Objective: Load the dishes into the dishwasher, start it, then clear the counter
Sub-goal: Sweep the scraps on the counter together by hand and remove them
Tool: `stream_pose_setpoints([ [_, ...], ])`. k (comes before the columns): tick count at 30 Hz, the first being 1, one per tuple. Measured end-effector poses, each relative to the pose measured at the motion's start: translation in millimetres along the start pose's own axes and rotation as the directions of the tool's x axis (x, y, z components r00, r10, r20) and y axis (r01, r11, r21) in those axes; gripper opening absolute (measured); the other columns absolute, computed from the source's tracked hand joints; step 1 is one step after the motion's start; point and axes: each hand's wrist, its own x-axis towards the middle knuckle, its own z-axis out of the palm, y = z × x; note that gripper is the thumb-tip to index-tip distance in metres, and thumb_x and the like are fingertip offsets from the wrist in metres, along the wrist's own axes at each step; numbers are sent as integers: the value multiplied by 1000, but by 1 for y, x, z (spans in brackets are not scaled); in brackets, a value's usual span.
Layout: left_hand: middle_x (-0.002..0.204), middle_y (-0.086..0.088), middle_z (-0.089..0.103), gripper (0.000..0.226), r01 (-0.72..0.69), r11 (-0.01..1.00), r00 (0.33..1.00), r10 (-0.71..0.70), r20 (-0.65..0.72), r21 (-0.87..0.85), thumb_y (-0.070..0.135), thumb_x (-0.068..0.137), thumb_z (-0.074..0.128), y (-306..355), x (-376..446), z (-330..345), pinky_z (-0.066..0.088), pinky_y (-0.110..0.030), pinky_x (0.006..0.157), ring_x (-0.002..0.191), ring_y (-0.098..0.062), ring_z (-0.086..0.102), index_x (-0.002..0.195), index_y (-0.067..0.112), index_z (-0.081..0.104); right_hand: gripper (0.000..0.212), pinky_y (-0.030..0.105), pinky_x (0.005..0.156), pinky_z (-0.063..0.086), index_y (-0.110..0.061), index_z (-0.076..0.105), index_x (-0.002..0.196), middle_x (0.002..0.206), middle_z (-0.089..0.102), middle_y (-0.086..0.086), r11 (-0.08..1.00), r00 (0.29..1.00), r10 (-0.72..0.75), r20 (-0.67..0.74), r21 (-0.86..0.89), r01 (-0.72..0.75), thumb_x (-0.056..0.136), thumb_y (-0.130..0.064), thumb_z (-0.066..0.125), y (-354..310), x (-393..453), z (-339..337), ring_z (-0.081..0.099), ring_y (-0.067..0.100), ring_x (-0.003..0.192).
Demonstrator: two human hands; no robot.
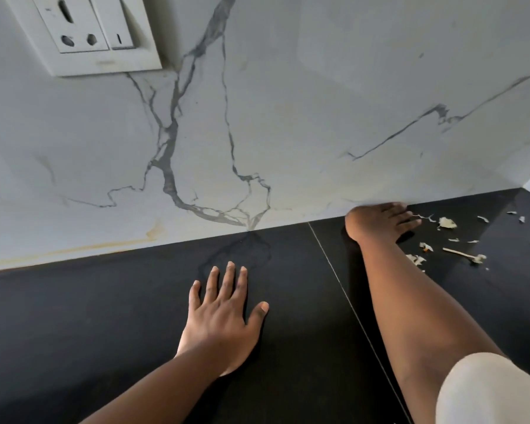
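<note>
The left hand (pixel 224 316) lies flat, fingers spread, on the black surface (pixel 104 332), likely bracing the reach. The right hand (pixel 383 221), open and holding nothing, rests against the marble backsplash (pixel 288 133) beside the peel scraps (pixel 447 223), seemingly to sweep them.

The surface (pixel 104 316) looks like dark polished stone, smooth and glossy enough to mirror the wall's veins, with a thin pale joint line crossing it. The wall (pixel 288 102) is white marble-look slab with grey veining, smooth with a soft sheen and some yellowish staining low down. The socket plate (pixel 86 32) is off-white glossy plastic. The scraps (pixel 447 223) look dry, papery and flaky.
</note>
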Motion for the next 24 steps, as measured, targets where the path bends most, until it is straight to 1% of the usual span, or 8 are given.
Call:
stream_pose_setpoints([
  [4, 158, 8, -23, 73, 1, 1000, 1000, -1, 3, -5, 66, 92, 7, -1, 1, -1, -12, -44, 119, 144, -17, -25, 152, 30, -15, 72, 61, 114, -5, 7, 4, 149, 157, 5, 27, 996, 999, 42, -6, -84, -42, 94, -34, 25, 0, 2, -2, 7, 46, 143],
  [7, 159, 7, -21, 73, -1, 1000, 1000, 2, 5, -1, 66, 93, 10, 0, 0, -1, -11, -45, 119, 145, -17, -23, 152, 30, -14, 64, 55, 114, 19, 2, 26, 147, 154, 22, 26, 990, 998, -6, -54, -143, -1, 94, -33, 33, 4, -3, 3, 27, 44, 138],
  [9, 159, 7, -19, 73, 3, 1000, 1000, -3, 9, -1, 66, 93, 10, 0, 0, -2, -11, -45, 119, 146, -17, -22, 153, 29, -12, 54, 49, 106, 36, -3, 41, 140, 145, 38, 25, 992, 994, -49, -101, -124, 36, 92, -30, 41, 10, -15, 5, 43, 42, 128],
  [11, 160, 8, -18, 73, 6, 1000, 1000, -6, 10, -2, 66, 93, 11, 1, 1, -1, -11, -44, 119, 146, -17, -21, 153, 29, -11, 45, 43, 96, 45, -4, 45, 134, 135, 47, 23, 986, 979, -148, -141, -95, 136, 93, -21, 43, 20, -32, 5, 51, 39, 119],
  [14, 160, 7, -17, 74, 4, 1000, 1000, -4, 8, -10, 66, 93, 11, 2, 1, 0, -9, -45, 119, 146, -17, -20, 154, 29, -9, 38, 38, 82, 47, -1, 46, 129, 125, 48, 17, 967, 944, -254, -210, -83, 242, 93, -10, 40, 48, -67, 5, 55, 34, 111],
  [17, 161, 7, -15, 74, 6, 1000, 1000, -6, 2, -13, 66, 93, 11, 1, 1, 1, -7, -45, 119, 147, -17, -18, 154, 28, -7, 35, 35, 82, 46, -2, 44, 128, 124, 48, 14, 946, 917, -320, -237, -131, 296, 95, -8, 37, 77, -102, 9, 55, 29, 111],
  [22, 161, 6, -12, 75, 2, 1000, 1000, -2, 2, -11, 66, 92, 10, 2, 0, 0, -5, -45, 119, 148, -19, -15, 154, 27, -5, 30, 32, 83, 47, -7, 45, 123, 120, 49, 11, 920, 905, -386, -176, -148, 363, 94, -5, 35, 120, -173, 10, 55, 26, 109],
  [24, 161, 5, -13, 75, -4, 1000, 1000, 4, 3, -8, 66, 92, 9, 2, 0, -1, -5, -45, 119, 148, -19, -15, 154, 27, -5, 25, 32, 75, 50, -6, 54, 111, 108, 55, 11, 906, 908, -409, -92, -162, 392, 87, -4, 49, 137, -206, 16, 60, 27, 97],
])
